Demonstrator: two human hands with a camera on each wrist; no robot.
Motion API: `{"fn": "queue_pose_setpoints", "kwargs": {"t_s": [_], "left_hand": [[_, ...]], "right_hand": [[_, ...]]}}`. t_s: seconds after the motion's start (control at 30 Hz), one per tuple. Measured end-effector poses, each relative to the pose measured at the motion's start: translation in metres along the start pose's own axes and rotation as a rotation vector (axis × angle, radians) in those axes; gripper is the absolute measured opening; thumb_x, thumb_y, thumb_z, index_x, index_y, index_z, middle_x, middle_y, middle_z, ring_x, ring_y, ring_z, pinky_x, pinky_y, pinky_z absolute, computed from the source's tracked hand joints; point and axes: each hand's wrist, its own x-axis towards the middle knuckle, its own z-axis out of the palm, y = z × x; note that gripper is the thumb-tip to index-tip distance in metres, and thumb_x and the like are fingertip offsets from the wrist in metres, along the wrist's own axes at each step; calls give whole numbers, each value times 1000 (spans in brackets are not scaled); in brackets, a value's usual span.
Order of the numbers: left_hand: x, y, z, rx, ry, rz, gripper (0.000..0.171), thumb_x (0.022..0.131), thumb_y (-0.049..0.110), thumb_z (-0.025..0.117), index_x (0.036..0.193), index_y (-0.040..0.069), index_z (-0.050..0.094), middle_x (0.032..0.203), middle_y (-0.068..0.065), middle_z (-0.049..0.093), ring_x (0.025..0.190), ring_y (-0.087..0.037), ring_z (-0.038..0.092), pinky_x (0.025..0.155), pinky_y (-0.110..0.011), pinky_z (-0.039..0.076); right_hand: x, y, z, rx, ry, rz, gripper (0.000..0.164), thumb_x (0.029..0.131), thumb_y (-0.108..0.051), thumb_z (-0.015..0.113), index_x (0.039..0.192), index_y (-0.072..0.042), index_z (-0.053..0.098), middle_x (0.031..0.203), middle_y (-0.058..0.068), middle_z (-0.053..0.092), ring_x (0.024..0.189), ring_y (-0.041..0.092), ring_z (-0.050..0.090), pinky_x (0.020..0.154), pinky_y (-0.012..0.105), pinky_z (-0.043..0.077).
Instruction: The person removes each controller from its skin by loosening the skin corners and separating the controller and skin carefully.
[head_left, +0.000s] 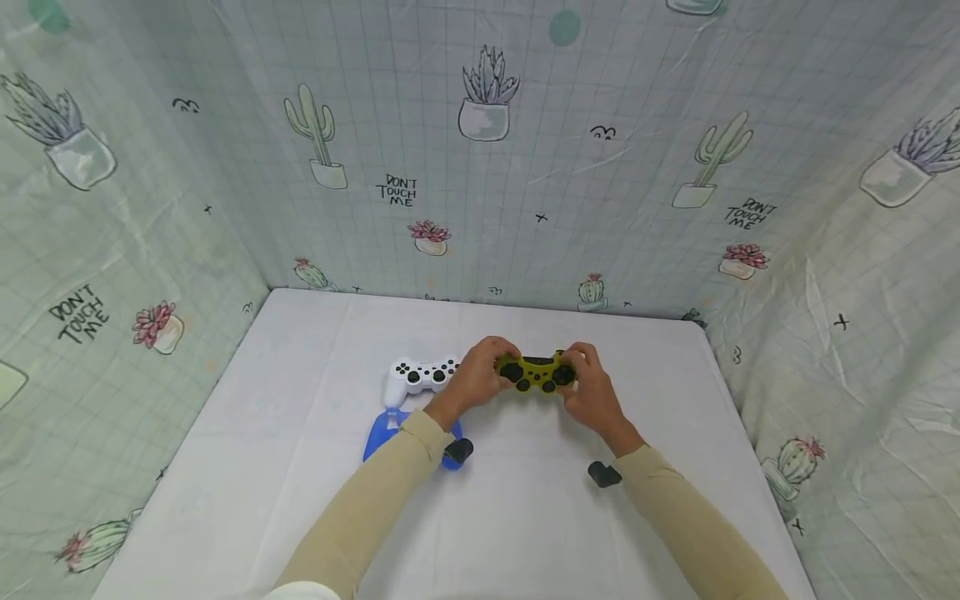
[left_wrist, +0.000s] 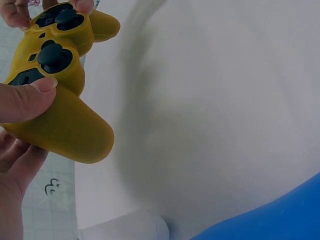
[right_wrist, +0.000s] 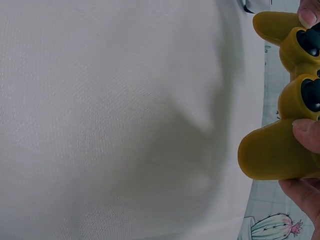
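Left forearm [head_left: 375, 500] and right forearm [head_left: 686, 517] outstretched, inward-angled; left fingers [head_left: 495, 345] and right fingers [head_left: 587, 354] curled, thumbs [left_wrist: 30, 102] opposite.

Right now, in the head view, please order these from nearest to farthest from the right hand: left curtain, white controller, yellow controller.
1. Yellow controller: its right end is gripped by the right hand.
2. White controller: on the table, left of the yellow one.
3. Left curtain: beyond the table's left edge.
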Motion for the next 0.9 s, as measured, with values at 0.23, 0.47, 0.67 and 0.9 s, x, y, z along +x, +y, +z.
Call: {"fn": "queue_pose_setpoints", "kwargs": {"t_s": [0.23,0.47,0.67,0.9], "left_hand": [[-5,1,4,31,-24,-6,43,84,-3,83,120,14,68,139,-6,55,124,-25,61,108,-37,54],[-7,1,6,33,-13,-5,41,85,-3,82,119,16,67,140,-4,52,126,-25,62,108,-36,55],[-9,1,5,38,-3,7,44,84,-5,82,120,15,67,139,-6,53,125,-26,62,108,-38,55],[-8,-1,5,7,10,-1,45,84,-2,84,122,15,66,139,-7,54,122,-24,62,107,-37,55]], "right_hand": [[-3,3,4,-86,17,-66,56,72,12,86,118,-1,57,134,16,48,103,35,72,88,43,63],[-5,6,6,-171,47,-124,57,71,7,90,116,-2,56,131,15,49,90,31,71,76,40,63],[-4,5,4,-228,50,-136,59,70,1,93,117,-4,56,133,13,52,81,25,70,66,38,61],[-1,2,-2,-169,-30,-34,81,74,4,89,141,-3,44,142,16,52,100,30,71,85,43,63]]}}
